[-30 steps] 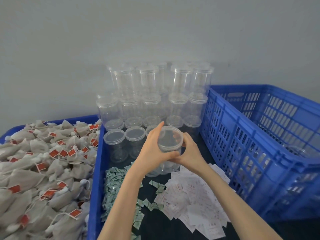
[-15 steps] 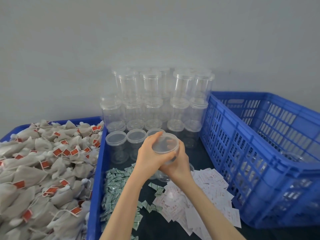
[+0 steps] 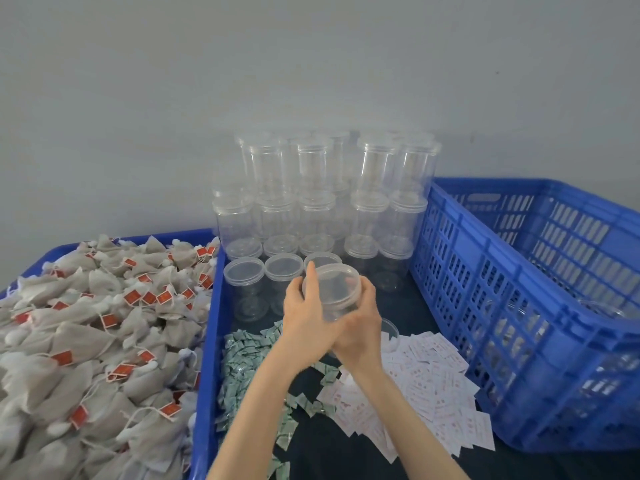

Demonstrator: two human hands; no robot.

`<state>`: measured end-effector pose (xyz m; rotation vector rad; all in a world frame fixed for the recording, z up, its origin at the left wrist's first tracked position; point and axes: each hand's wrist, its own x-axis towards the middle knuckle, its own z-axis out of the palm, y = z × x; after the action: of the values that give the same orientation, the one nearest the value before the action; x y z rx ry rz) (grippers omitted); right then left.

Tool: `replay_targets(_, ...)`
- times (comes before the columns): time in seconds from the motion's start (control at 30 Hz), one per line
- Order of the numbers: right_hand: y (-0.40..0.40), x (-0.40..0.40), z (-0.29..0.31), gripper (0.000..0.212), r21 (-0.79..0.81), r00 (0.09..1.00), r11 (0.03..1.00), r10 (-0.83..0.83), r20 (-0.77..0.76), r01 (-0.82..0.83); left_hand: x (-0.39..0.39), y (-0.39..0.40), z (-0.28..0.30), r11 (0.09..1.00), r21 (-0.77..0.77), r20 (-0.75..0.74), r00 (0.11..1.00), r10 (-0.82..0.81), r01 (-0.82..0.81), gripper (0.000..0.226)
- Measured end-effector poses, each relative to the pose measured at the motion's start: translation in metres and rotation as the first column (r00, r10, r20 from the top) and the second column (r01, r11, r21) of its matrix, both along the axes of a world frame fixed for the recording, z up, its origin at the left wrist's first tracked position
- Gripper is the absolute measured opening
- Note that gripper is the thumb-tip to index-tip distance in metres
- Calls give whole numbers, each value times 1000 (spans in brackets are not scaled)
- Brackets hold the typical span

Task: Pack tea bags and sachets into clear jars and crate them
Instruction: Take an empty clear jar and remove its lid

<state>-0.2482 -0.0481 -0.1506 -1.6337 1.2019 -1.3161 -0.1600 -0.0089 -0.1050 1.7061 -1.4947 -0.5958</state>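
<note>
A clear empty jar (image 3: pixel 337 299) with its lid (image 3: pixel 330 282) on is held above the dark table, tilted toward me. My left hand (image 3: pixel 310 318) wraps the lid's left side with fingers curled over its rim. My right hand (image 3: pixel 360 332) grips the jar body from the right and below. Beige tea bags (image 3: pixel 90 341) with red tags fill the blue tray on the left. Green sachets (image 3: pixel 249 368) and white-pink sachets (image 3: pixel 426 386) lie loose on the table under my arms.
Stacked clear lidded jars (image 3: pixel 322 202) stand against the grey wall, with a front row (image 3: pixel 280 271) close to my hands. A large blue slatted crate (image 3: pixel 540 306) stands on the right. The blue tray's rim (image 3: pixel 207 341) separates tea bags from sachets.
The jar has tilted and the lid has turned between my hands. My left hand's fingers now reach further over the lid. The camera view has shifted slightly.
</note>
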Motion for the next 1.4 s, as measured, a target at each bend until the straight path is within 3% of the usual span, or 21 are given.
replay_targets(0.07, 0, -10, -6, 93, 35, 994, 994, 103, -37, -102, 24, 7, 6, 991, 102, 79, 993, -89, 81, 114)
replay_targets(0.1, 0, -14, -8, 93, 48, 986, 987, 156, -54, -153, 37, 9, 12, 982, 127, 50, 988, -144, 137, 114)
replay_targets(0.17, 8, -14, -9, 87, 66, 975, 976, 211, -69, -207, 51, 11, 24, 946, 122, -32, 954, -297, 299, 103)
replay_targets(0.23, 13, -10, -10, 86, 17, 975, 981, 192, -110, -191, 48, 12, 31, 927, 94, -21, 932, -362, 363, 90)
replay_targets(0.3, 13, -4, -10, 83, -35, 972, 977, 205, -112, -210, 35, 10, 29, 967, 57, -30, 969, -246, 247, 87)
replay_targets(0.37, 13, 4, -7, 62, -58, 987, 985, 160, -23, -161, 16, 9, 25, 1000, -6, -43, 999, 26, -26, 84)
replay_targets(0.43, 16, 10, 0, 40, -42, 995, 997, 72, 72, -69, -7, 11, 22, 955, -51, -58, 956, 288, -291, 88)
replay_targets(0.5, 16, 14, 4, 42, -47, 995, 999, 25, 101, -20, -22, 12, 18, 935, -92, -70, 939, 337, -342, 99)
replay_targets(0.63, 7, -2, 6, 80, -46, 995, 998, -32, 90, 36, -11, 26, 11, 994, -94, -44, 997, 56, -60, 102)
replay_targets(0.77, 1, -17, -1, 85, -81, 997, 994, 77, -14, -78, 25, 22, 22, 988, -151, 132, 991, 32, -12, 104)
replay_targets(0.87, 6, -12, -4, 89, -79, 978, 980, 172, -116, -182, 37, 15, 32, 973, -39, 65, 972, -225, 228, 106)
replay_targets(0.9, 7, -9, -4, 91, -75, 973, 978, 184, -138, -195, 35, 13, 32, 970, -31, 76, 969, -236, 239, 101)
replay_targets(0.93, 8, -7, -4, 92, -81, 972, 975, 194, -135, -206, 30, 11, 30, 986, -38, 138, 978, -154, 160, 94)
replay_targets(1.0, 12, 0, 0, 85, -102, 977, 977, 173, -126, -186, 15, 9, 28, 981, -110, 307, 934, 185, -159, 83)
replay_targets(1.07, 13, 3, 4, 71, -121, 984, 984, 116, -135, -133, 0, 12, 28, 948, -141, 337, 887, 316, -284, 82)
replay_targets(1.1, 13, 2, 4, 67, -130, 986, 985, 98, -133, -116, -3, 13, 25, 966, -126, 284, 924, 254, -226, 84)
replay_targets(1.17, 11, -5, 2, 71, -103, 988, 987, 114, -108, -125, 3, 15, 23, 999, -21, 126, 991, -43, 46, 91)
replay_targets(1.23, 9, -15, -2, 85, -59, 985, 989, 129, -113, -136, 17, 19, 28, 950, 133, 96, 950, -297, 284, 97)
replay_targets(1.27, 9, -20, -5, 89, -61, 985, 989, 124, -121, -132, 22, 19, 28, 941, 168, 165, 933, -321, 294, 97)
replay_targets(1.33, 9, -23, -8, 91, -61, 986, 989, 128, -109, -135, 28, 16, 29, 977, 151, 290, 938, -190, 151, 95)
replay_targets(1.4, 12, -20, -10, 90, -28, 981, 988, 148, -127, -153, 25, 12, 29, 991, 125, 303, 950, -79, 43, 97)
